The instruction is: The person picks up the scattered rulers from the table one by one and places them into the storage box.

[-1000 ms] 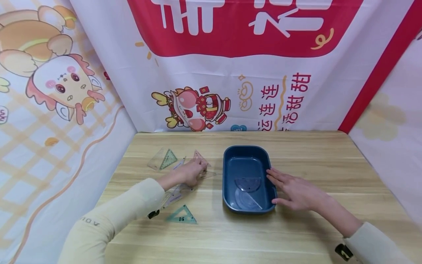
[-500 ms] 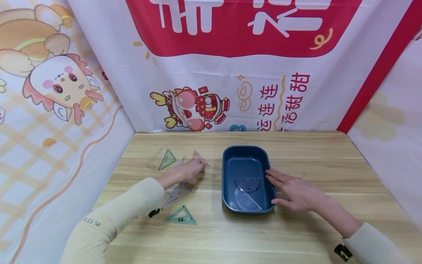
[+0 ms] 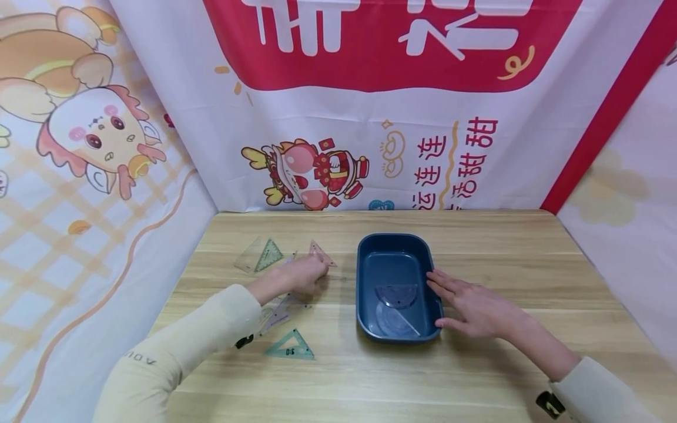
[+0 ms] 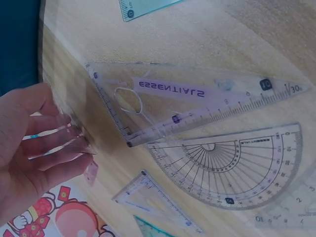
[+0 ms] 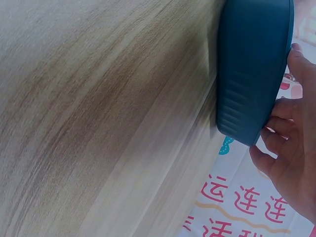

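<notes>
My left hand (image 3: 307, 275) is left of the tray, pinching a thin clear set square (image 3: 338, 278) by its edge. In the left wrist view, its fingers curl toward the thumb around the clear plastic, whose outline is faint. Just beyond these fingers lies a pink set square (image 3: 319, 254). My right hand (image 3: 476, 305) rests against the right side of a dark blue tray (image 3: 361, 282), with fairly straight fingers at the rim and the thumb spread toward the near corner. Inside the tray are a dark-tinted protractor (image 3: 396, 295) and a clear protractor (image 3: 394, 326).
A teal set square (image 3: 304, 351) lies nearest the front. Further back left are a green set square (image 3: 268, 257) and a clear triangle (image 3: 245, 257). A purple-marked set square (image 4: 173, 94) overlaps a clear protractor (image 4: 222, 173). A printed cloth (image 3: 317, 117) hangs behind the wooden table.
The clear set square at my left fingers has tipped and now shows as a narrower sliver. The left hand has barely shifted; the right hand and tray stay put.
</notes>
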Demonstrator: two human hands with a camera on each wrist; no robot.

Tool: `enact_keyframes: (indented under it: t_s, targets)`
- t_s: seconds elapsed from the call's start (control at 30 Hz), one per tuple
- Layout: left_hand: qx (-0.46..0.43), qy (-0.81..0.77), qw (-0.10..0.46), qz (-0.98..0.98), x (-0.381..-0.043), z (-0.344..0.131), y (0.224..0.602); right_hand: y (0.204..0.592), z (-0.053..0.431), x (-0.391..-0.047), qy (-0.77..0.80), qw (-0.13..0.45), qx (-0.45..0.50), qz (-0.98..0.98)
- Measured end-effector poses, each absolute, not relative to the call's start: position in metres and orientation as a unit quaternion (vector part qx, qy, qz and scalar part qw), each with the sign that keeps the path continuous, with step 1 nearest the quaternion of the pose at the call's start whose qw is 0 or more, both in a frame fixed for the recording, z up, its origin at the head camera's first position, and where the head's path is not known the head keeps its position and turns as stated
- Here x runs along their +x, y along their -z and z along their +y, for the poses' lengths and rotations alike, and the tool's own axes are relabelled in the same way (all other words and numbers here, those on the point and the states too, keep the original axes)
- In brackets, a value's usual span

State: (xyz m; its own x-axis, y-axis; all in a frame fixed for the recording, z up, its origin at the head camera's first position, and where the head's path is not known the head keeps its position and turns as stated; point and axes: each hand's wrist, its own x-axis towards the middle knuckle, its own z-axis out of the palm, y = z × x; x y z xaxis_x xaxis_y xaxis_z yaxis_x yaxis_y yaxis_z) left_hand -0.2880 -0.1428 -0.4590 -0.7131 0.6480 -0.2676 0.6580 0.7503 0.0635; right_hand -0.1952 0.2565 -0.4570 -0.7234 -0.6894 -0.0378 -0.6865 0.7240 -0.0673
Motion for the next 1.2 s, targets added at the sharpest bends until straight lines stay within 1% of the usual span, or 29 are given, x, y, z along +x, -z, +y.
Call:
enact_keyframes:
  t_s: [0.17, 0.3, 0.47, 0.63, 0.87, 1.1, 1.2]
  targets:
    - [0.366, 0.031, 0.108, 0.924, -0.285, -0.141, 0.455, 0.456, 0.256, -0.195, 0.02, 0.028, -0.37, 0.928]
    - [0.369, 0.079, 0.092, 0.921, -0.283, -0.139, 0.453, 0.455, 0.256, -0.195, 0.016, 0.033, -0.37, 0.928]
    - [0.357, 0.097, 0.09, 0.925, -0.284, -0.138, 0.45, 0.456, 0.256, -0.194, 0.021, 0.034, -0.367, 0.929]
    - [0.34, 0.027, 0.098, 0.935, -0.289, -0.14, 0.447, 0.457, 0.257, -0.195, 0.022, 0.032, -0.368, 0.929]
    - [0.329, -0.08, 0.092, 0.936, -0.296, -0.142, 0.438, 0.456, 0.256, -0.195, 0.026, 0.037, -0.368, 0.929]
    - [0.343, -0.138, 0.106, 0.923, -0.293, -0.145, 0.428, 0.455, 0.256, -0.196, 0.025, 0.04, -0.366, 0.929]
    - [0.33, -0.172, 0.129, 0.919, -0.291, -0.146, 0.425, 0.456, 0.256, -0.196, 0.024, 0.041, -0.369, 0.928]
